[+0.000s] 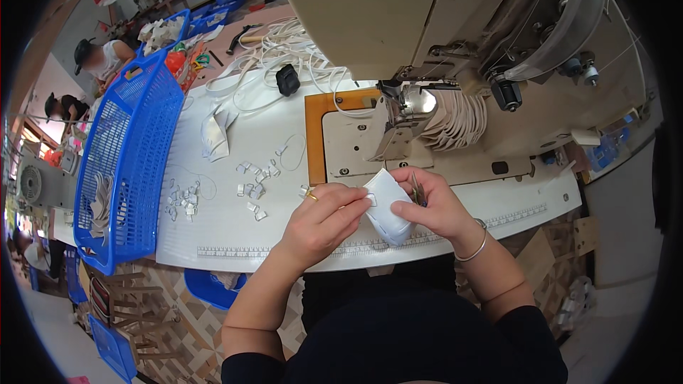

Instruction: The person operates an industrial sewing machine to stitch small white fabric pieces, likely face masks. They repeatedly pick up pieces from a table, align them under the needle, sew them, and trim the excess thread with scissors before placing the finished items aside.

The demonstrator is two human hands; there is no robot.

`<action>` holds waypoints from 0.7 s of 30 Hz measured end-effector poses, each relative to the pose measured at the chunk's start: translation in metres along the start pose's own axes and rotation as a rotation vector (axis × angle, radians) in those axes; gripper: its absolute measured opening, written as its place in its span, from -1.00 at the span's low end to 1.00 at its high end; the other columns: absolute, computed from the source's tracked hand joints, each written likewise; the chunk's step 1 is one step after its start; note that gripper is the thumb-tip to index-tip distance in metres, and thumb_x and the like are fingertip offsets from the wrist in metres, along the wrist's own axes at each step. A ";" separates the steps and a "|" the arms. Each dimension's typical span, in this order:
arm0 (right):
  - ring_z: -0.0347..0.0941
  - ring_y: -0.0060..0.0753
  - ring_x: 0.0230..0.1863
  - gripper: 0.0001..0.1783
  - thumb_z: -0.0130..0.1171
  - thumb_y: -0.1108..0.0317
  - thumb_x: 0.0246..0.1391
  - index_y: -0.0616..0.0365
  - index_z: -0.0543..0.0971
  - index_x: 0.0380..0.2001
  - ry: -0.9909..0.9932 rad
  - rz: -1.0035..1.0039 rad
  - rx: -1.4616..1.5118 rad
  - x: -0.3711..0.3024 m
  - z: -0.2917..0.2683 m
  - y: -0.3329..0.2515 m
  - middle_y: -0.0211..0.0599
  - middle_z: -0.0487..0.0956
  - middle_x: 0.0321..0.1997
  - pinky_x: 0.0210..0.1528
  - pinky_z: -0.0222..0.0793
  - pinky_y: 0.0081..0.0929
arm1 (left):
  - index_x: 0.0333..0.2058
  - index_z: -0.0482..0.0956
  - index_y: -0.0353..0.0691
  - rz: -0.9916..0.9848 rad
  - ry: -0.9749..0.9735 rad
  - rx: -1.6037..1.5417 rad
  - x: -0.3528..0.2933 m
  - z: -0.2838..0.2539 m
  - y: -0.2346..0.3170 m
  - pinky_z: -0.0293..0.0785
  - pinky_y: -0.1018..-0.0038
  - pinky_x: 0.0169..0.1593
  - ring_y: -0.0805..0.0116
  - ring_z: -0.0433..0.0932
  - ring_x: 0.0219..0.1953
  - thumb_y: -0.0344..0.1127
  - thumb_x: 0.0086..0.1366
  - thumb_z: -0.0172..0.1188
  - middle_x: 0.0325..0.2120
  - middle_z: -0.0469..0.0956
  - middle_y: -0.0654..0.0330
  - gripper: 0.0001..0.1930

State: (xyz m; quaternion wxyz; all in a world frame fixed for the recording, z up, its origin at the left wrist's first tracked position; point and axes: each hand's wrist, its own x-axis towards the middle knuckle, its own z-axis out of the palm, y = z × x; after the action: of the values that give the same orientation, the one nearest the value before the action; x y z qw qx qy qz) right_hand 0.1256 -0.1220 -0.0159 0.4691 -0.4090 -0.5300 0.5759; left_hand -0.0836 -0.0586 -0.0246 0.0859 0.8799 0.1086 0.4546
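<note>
Near the table's front edge, my right hand (437,206) grips a folded white piece (386,203), perhaps a shoe upper, thumb on its face. Small metal snips (417,190) are tucked in the same hand's fingers. My left hand (324,219), wearing a ring, pinches a small white tab (371,200) at the piece's left edge. Behind the hands stands a sewing machine (359,25) with its presser foot area (395,121) over a metal plate. Small white folded tabs (252,188) lie scattered on the white table (228,231) to the left.
A long blue basket (128,121) leans along the table's left side. White straps (284,46) and a black object (287,80) lie at the back. Curved pale pieces (455,121) are stacked beside the machine's needle area. A printed ruler strip (249,251) runs along the front. Other people sit far left.
</note>
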 end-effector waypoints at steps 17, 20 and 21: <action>0.39 -0.69 -0.31 -0.68 0.24 0.47 -0.11 0.24 0.43 -0.23 0.081 -0.105 -0.008 0.004 0.006 0.012 -0.42 0.51 -0.34 -0.23 0.32 -0.67 | -0.28 0.52 -0.38 0.065 -0.031 0.057 -0.002 -0.001 0.010 0.46 0.40 -0.27 0.17 0.48 -0.29 -0.57 -0.23 0.23 -0.30 0.49 0.07 -0.61; 0.38 -0.71 -0.37 -0.70 0.27 0.46 -0.14 0.24 0.44 -0.28 0.157 -0.063 0.014 0.006 0.009 0.014 -0.45 0.50 -0.39 -0.28 0.32 -0.70 | -0.26 0.52 -0.34 0.028 -0.006 0.024 -0.004 0.006 0.007 0.46 0.42 -0.24 0.22 0.49 -0.32 -0.58 -0.21 0.25 -0.32 0.50 0.10 -0.60; 0.37 -0.71 -0.38 -0.70 0.28 0.46 -0.14 0.25 0.45 -0.29 0.174 -0.046 0.010 0.006 0.009 0.013 -0.45 0.50 -0.40 -0.28 0.31 -0.70 | -0.25 0.52 -0.32 0.009 0.010 0.002 -0.003 0.009 0.007 0.46 0.43 -0.23 0.25 0.50 -0.33 -0.58 -0.20 0.26 -0.33 0.50 0.11 -0.60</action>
State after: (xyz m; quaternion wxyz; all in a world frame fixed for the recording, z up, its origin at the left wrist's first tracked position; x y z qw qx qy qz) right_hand 0.1146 -0.1180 -0.0280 0.5283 -0.4429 -0.4937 0.5301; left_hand -0.0773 -0.0669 -0.0303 0.0823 0.8781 0.1058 0.4594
